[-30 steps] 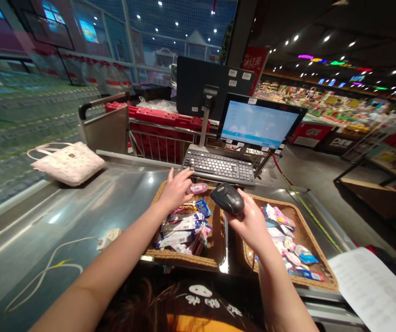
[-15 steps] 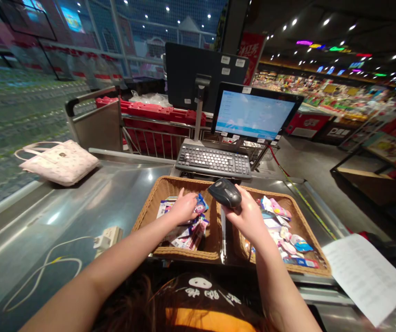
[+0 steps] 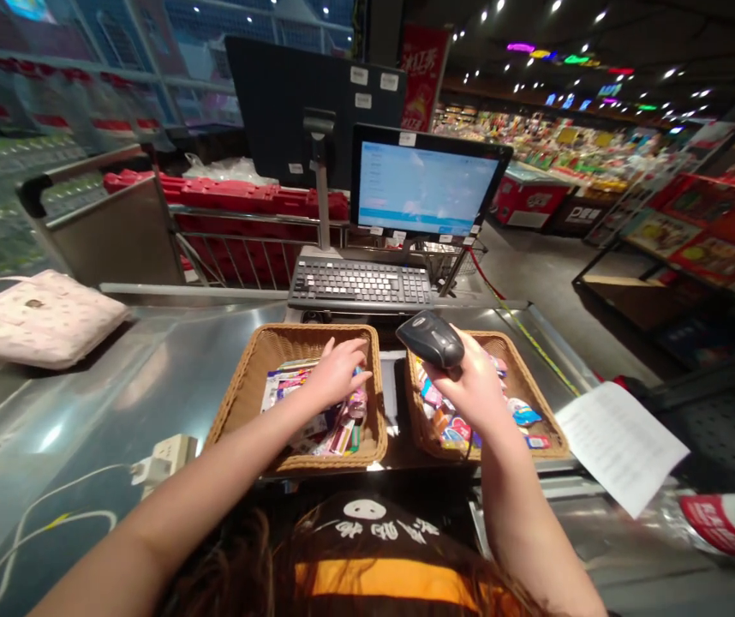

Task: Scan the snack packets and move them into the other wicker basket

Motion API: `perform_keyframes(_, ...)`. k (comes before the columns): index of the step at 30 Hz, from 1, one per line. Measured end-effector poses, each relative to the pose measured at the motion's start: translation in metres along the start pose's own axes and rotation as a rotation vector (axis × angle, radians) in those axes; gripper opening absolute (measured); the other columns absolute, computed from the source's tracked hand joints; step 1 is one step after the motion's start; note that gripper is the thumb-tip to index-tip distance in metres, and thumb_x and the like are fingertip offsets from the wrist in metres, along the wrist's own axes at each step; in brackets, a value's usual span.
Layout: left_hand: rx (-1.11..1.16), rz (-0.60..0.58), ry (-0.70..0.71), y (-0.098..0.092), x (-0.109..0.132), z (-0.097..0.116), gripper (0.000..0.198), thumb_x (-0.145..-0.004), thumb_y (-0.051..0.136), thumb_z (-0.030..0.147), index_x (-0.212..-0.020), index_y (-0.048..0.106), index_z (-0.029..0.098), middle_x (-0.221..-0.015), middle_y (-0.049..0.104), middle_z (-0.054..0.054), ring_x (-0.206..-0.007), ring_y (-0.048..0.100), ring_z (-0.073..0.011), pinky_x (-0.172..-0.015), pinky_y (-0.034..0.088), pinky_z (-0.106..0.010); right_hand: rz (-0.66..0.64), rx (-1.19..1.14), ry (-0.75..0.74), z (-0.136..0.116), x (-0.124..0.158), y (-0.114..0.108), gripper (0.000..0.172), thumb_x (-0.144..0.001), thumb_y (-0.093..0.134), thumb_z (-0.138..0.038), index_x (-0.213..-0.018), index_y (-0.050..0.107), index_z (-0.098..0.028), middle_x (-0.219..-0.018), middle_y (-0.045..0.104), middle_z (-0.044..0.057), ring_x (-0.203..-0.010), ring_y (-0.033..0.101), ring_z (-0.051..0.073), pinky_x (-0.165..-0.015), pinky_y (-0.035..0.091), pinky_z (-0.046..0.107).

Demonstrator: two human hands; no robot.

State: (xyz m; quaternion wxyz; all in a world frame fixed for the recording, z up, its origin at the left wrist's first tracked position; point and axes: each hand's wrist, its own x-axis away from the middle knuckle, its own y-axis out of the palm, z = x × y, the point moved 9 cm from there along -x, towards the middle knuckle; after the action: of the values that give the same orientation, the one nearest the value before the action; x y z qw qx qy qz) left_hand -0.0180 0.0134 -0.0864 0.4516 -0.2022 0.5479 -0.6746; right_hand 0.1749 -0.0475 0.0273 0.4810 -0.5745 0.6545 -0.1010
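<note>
My left hand (image 3: 335, 377) reaches into the left wicker basket (image 3: 237, 394), fingers spread over the small packets (image 3: 290, 386). A pink packet (image 3: 360, 401) lies just under the fingertips, against the basket's right wall. My right hand (image 3: 474, 390) grips a black barcode scanner (image 3: 430, 338) and holds it above the right wicker basket (image 3: 551, 433), which contains several small colourful packets (image 3: 451, 424). The two baskets stand side by side on the steel counter (image 3: 149, 377).
A keyboard (image 3: 361, 283) and a lit monitor (image 3: 422, 184) stand behind the baskets. A printed sheet (image 3: 621, 441) lies at the right, with a pink handbag (image 3: 33, 317) at far left and a power strip (image 3: 165, 454) with cable at near left. Red carts (image 3: 245, 197) are behind the counter.
My left hand brought a pink packet down from near the keyboard into the left basket. The view has shifted, and the scanner hand has stayed over the right basket.
</note>
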Motion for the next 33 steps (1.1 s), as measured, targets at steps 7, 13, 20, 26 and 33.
perform_keyframes(7, -0.019, -0.037, 0.165, 0.017, -0.026, 0.059, 0.021, -0.088, 0.064, 0.036, -0.1, 0.066, 0.019, -0.148, 0.049, -0.015, -0.14, 0.041, -0.0312, -0.115, 0.024, -0.065, 0.115, 0.139, 0.112, 0.038, 0.016, -0.046, 0.039, -0.081, 0.062, -0.038, -0.114, 0.065, -0.018, -0.127, 0.063, 0.015, -0.122, 0.058, 0.033, -0.103, 0.047, 0.052)
perform_keyframes(13, -0.023, -0.133, 0.234, 0.049, -0.053, 0.106, 0.038, -0.084, 0.067, 0.048, -0.107, 0.068, 0.017, -0.152, 0.042, -0.019, -0.144, 0.034, -0.0377, -0.113, 0.022, -0.07, 0.185, 0.208, 0.118, 0.057, 0.03, -0.082, 0.033, -0.081, 0.063, -0.038, -0.11, 0.066, -0.022, -0.122, 0.066, 0.012, -0.116, 0.062, 0.031, -0.099, 0.05, 0.048)
perform_keyframes(20, -0.065, -0.281, 0.324, 0.107, -0.087, 0.162, 0.047, -0.072, 0.075, 0.05, -0.105, 0.072, 0.016, -0.157, 0.035, -0.018, -0.147, 0.025, -0.0395, -0.118, 0.012, -0.066, 0.209, 0.216, 0.156, 0.076, 0.037, -0.101, 0.034, -0.081, 0.064, -0.037, -0.111, 0.066, -0.021, -0.121, 0.067, 0.013, -0.117, 0.061, 0.033, -0.099, 0.05, 0.052)
perform_keyframes(26, -0.078, -0.358, 0.392, 0.148, -0.108, 0.187, 0.03, -0.069, 0.077, 0.042, -0.09, 0.076, 0.021, -0.144, 0.052, -0.013, -0.142, 0.032, -0.0375, -0.12, 0.002, -0.063, 0.196, 0.192, 0.19, 0.092, 0.038, -0.108, 0.03, -0.08, 0.064, -0.036, -0.106, 0.068, -0.02, -0.12, 0.066, 0.014, -0.117, 0.061, 0.034, -0.101, 0.049, 0.052)
perform_keyframes(33, -0.15, -0.392, 0.425, 0.177, -0.115, 0.194, 0.015, -0.074, 0.071, 0.028, -0.085, 0.076, 0.019, -0.122, 0.064, -0.012, -0.141, 0.032, -0.0355, -0.119, 0.011, -0.062, 0.22, 0.174, 0.222, 0.111, 0.038, -0.119, 0.036, -0.08, 0.064, -0.039, -0.109, 0.067, -0.018, -0.123, 0.065, 0.015, -0.119, 0.059, 0.034, -0.103, 0.047, 0.052)
